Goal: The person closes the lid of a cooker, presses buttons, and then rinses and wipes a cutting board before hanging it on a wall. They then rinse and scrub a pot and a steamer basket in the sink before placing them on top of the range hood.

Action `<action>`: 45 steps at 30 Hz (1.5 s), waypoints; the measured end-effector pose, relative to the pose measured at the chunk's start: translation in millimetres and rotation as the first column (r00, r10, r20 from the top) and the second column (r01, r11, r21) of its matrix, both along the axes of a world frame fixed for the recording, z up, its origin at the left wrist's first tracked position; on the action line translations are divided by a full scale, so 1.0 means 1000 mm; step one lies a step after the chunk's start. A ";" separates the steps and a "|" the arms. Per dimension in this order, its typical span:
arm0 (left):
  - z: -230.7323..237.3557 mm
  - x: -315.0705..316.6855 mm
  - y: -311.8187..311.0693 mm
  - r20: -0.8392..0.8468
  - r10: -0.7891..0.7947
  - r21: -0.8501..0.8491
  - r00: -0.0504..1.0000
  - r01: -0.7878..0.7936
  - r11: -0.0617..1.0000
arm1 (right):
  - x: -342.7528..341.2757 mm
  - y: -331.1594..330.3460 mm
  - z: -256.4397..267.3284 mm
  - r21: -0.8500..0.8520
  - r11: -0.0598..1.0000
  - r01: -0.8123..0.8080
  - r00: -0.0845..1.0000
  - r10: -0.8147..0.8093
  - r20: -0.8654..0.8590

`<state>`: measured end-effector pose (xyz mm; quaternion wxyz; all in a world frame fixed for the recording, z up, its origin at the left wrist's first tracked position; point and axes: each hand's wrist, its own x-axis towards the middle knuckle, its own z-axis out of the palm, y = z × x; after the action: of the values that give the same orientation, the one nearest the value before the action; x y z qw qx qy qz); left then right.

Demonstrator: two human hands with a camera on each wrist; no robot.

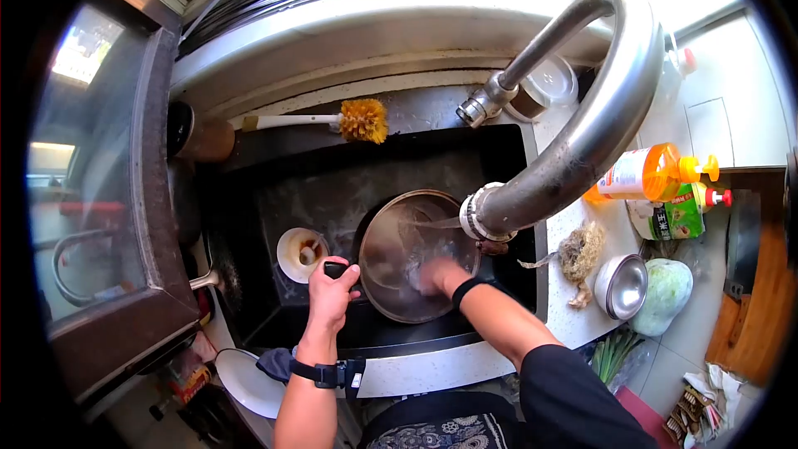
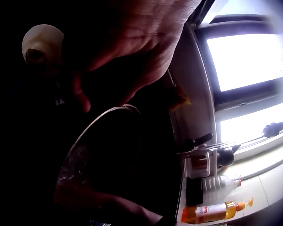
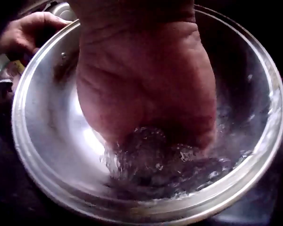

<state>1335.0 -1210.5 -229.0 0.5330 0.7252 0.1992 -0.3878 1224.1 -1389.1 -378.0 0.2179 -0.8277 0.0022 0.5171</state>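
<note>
A round metal pan (image 1: 384, 298) sits tipped in the black sink, with water running into it. My left hand (image 1: 331, 295) grips the pan's black handle (image 1: 335, 268) at its left side. Down inside the pan is my right hand (image 1: 436, 276), blurred in the head view. In the right wrist view my right palm (image 3: 146, 89) faces the camera, and splashing water (image 3: 151, 155) hides the fingers; I cannot tell whether they hold anything. Left of the pan stands a small white bowl (image 1: 288, 259) with brownish residue inside.
A thick metal faucet (image 1: 573, 166) arches over the sink's right side. A yellow-bristled brush (image 1: 363, 120) lies along the back edge. On the right counter are an orange soap bottle (image 1: 657, 173), a fibrous scrubber (image 1: 582, 251), a metal bowl (image 1: 625, 287) and a pale green melon (image 1: 667, 295).
</note>
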 end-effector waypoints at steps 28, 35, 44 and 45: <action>0.009 -0.001 -0.003 -0.031 -0.047 0.015 0.998 0.048 0.999 | 0.065 0.026 0.105 0.622 0.045 0.782 0.179 -0.972 -0.155; 0.018 -0.007 -0.011 0.072 -0.177 0.022 0.982 0.176 0.984 | 0.088 0.019 0.099 0.389 -0.789 0.475 -0.544 -0.611 -0.575; 0.018 -0.004 -0.012 0.044 -0.132 0.048 0.990 0.130 0.990 | 0.058 0.049 0.103 0.474 -0.547 0.689 -0.279 -0.805 -0.523; 0.017 -0.005 -0.011 0.036 -0.131 0.046 0.991 0.129 0.991 | 0.056 0.052 0.103 0.511 -0.509 0.693 -0.229 -0.827 -0.513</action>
<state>1330.5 -1221.5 -211.6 0.4943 0.7557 0.1495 -0.4028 1279.6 -1337.3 -275.0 0.8273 -0.3635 0.4281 0.0113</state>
